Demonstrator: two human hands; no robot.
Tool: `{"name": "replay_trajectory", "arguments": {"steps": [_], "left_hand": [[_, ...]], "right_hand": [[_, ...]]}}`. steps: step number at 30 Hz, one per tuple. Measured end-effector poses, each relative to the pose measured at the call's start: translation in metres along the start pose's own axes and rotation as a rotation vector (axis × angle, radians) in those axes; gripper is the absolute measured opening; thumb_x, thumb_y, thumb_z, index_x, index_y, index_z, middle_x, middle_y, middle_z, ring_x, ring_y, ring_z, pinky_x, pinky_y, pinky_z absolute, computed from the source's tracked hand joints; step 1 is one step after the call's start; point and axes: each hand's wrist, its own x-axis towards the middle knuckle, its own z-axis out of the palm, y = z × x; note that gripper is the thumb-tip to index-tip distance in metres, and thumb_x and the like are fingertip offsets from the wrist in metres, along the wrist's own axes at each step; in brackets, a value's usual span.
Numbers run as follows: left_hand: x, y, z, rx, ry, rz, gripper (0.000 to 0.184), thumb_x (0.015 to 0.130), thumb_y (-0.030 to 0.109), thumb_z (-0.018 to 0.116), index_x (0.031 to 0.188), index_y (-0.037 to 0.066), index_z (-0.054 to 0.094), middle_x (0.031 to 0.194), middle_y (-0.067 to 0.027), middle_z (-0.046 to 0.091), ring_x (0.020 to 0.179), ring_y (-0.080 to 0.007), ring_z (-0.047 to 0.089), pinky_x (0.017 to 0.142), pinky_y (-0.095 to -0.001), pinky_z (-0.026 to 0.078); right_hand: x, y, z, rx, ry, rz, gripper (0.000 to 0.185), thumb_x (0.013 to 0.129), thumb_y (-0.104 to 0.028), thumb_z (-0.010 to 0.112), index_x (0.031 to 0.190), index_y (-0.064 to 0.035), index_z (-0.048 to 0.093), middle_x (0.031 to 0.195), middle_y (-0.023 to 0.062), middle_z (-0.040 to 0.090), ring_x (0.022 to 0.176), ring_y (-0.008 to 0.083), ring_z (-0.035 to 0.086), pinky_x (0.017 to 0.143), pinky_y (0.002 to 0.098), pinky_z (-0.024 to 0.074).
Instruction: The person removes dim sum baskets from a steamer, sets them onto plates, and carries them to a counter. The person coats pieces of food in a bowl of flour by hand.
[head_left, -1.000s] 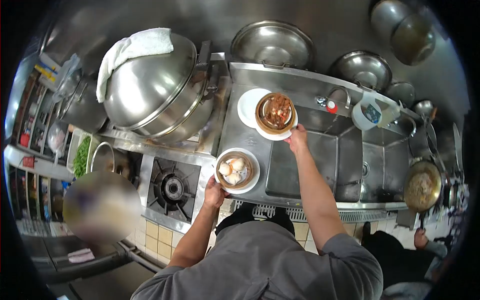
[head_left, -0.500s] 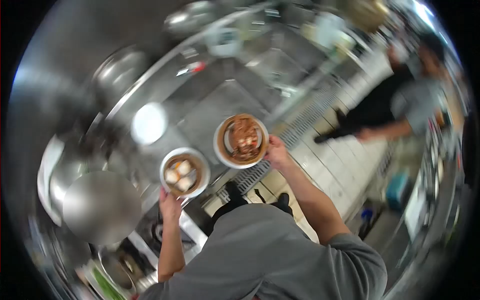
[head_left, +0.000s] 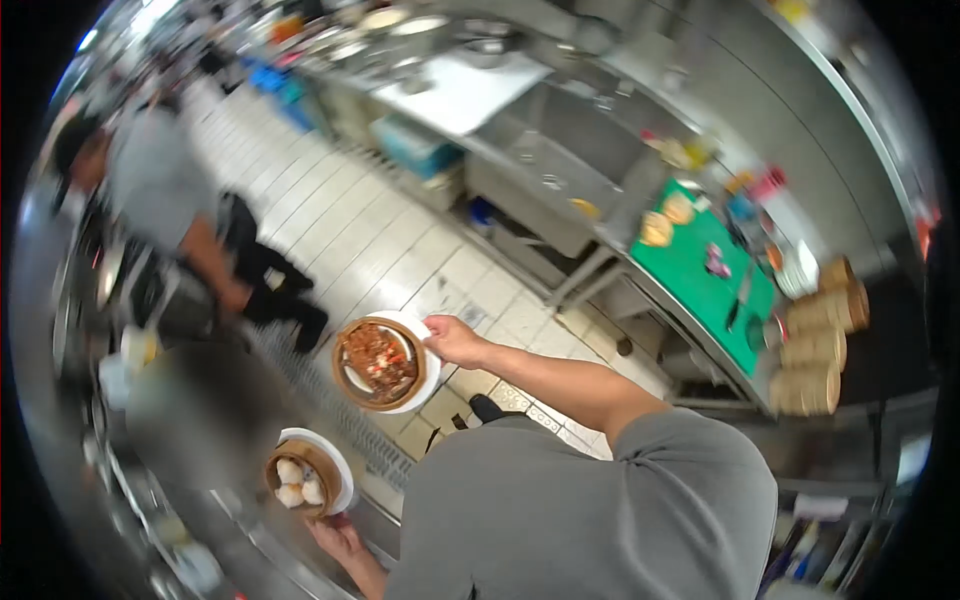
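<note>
My right hand (head_left: 455,341) grips the rim of a white plate (head_left: 428,372), which carries a round bamboo steamer (head_left: 341,381) of reddish-brown food (head_left: 380,362) with small red and pale bits. Lower and further left, my left hand (head_left: 338,537) holds the edge of a second white plate (head_left: 343,475). A smaller bamboo steamer (head_left: 322,465) rests on that plate with three white dumplings (head_left: 290,472) inside. Both plates are in the air and apart from each other.
A co-worker (head_left: 165,170) stands at the upper left by the stove side. Across the tiled floor (head_left: 375,220) are a sink (head_left: 570,135), a green cutting board (head_left: 690,265) with a knife (head_left: 741,297), and stacked steamers (head_left: 808,362) at the right.
The view has swung right, from the sink counter to the aisle and opposite worktable. Both plated steamers have left the counter area with my hands. The co-worker now appears at the left.
</note>
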Motion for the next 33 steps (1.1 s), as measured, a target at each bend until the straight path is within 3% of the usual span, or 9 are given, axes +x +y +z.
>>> {"name": "replay_trajectory", "arguments": {"steps": [5,10,12,15,20,21,23,30,33], "left_hand": [[0.152,-0.021,0.154,0.117,-0.238,-0.064,0.053,0.101,0.022,0.057,0.149,0.008,0.039,0.148,-0.0140,0.046,0.133,-0.0319,0.049,0.107,-0.0482,0.046],[0.275,-0.032,0.286,0.058,-0.496,-0.169,0.049,0.102,0.020,0.050,0.148,0.007,0.040,0.147,-0.0161,0.048,0.132,-0.0364,0.049,0.108,-0.0555,0.043],[0.336,-0.039,0.363,0.076,-0.551,-0.112,0.040,0.100,0.018,0.051,0.138,0.005,0.050,0.135,-0.0156,0.057,0.123,-0.0321,0.057,0.100,-0.0508,0.049],[0.435,-0.051,0.438,0.006,-0.476,-0.090,0.042,0.098,0.010,0.052,0.139,0.004,0.043,0.137,-0.0157,0.054,0.117,-0.0348,0.061,0.089,-0.0563,0.056],[0.628,-0.046,0.582,0.065,-0.370,-0.174,0.044,0.094,0.005,0.053,0.137,0.005,0.040,0.128,-0.0188,0.058,0.111,-0.0372,0.064,0.085,-0.0594,0.058],[0.603,-0.049,0.580,0.034,-0.401,-0.158,0.044,0.094,0.003,0.051,0.136,0.004,0.040,0.127,-0.0186,0.058,0.112,-0.0367,0.064,0.086,-0.0602,0.058],[0.662,-0.037,0.628,0.010,-0.403,-0.134,0.045,0.093,0.002,0.050,0.136,0.004,0.039,0.127,-0.0184,0.058,0.112,-0.0362,0.064,0.086,-0.0610,0.057],[0.845,0.008,0.707,-0.012,-0.326,-0.014,0.049,0.093,-0.002,0.046,0.140,0.006,0.037,0.130,-0.0194,0.054,0.113,-0.0358,0.064,0.089,-0.0568,0.058],[0.912,0.037,0.706,-0.039,-0.191,0.030,0.049,0.093,-0.004,0.046,0.140,0.005,0.037,0.129,-0.0209,0.055,0.110,-0.0359,0.065,0.086,-0.0553,0.060]], "right_hand": [[0.059,-0.045,-0.102,0.040,0.312,-0.084,0.022,0.087,-0.001,0.054,0.106,-0.0006,0.065,0.082,0.0071,0.066,0.067,0.0156,0.066,0.053,0.0304,0.0554],[0.100,-0.106,-0.166,0.199,0.514,-0.271,0.022,0.087,-0.009,0.064,0.108,-0.0041,0.067,0.085,0.0048,0.067,0.072,0.0151,0.062,0.062,0.0332,0.0528],[0.146,-0.121,-0.198,0.145,0.583,-0.072,0.033,0.084,-0.012,0.072,0.116,-0.0036,0.066,0.098,0.0060,0.070,0.082,0.0139,0.063,0.066,0.0328,0.0517],[0.183,-0.200,-0.198,0.401,0.572,-0.222,0.024,0.097,-0.002,0.053,0.119,-0.0013,0.062,0.104,0.0086,0.070,0.091,0.0169,0.069,0.079,0.0314,0.0577],[0.322,-0.261,-0.221,0.453,0.744,-0.105,0.029,0.092,0.002,0.046,0.120,0.0001,0.055,0.098,0.0127,0.066,0.086,0.0230,0.069,0.068,0.0335,0.0588],[0.287,-0.252,-0.213,0.449,0.713,-0.150,0.029,0.092,0.002,0.046,0.120,0.0001,0.055,0.098,0.0127,0.066,0.086,0.0230,0.069,0.068,0.0335,0.0588],[0.345,-0.287,-0.209,0.534,0.804,-0.191,0.029,0.092,0.000,0.046,0.120,0.0015,0.054,0.097,0.0113,0.065,0.075,0.0190,0.066,0.056,0.0303,0.0540],[0.585,-0.373,-0.208,0.459,0.547,-0.187,0.026,0.097,-0.008,0.051,0.120,0.0012,0.055,0.085,0.0046,0.065,0.056,0.0091,0.054,0.044,0.0228,0.0396],[0.709,-0.430,-0.194,0.408,0.337,-0.177,0.023,0.099,-0.011,0.053,0.119,-0.0002,0.058,0.089,0.0040,0.067,0.059,0.0086,0.057,0.046,0.0230,0.0422]]}}
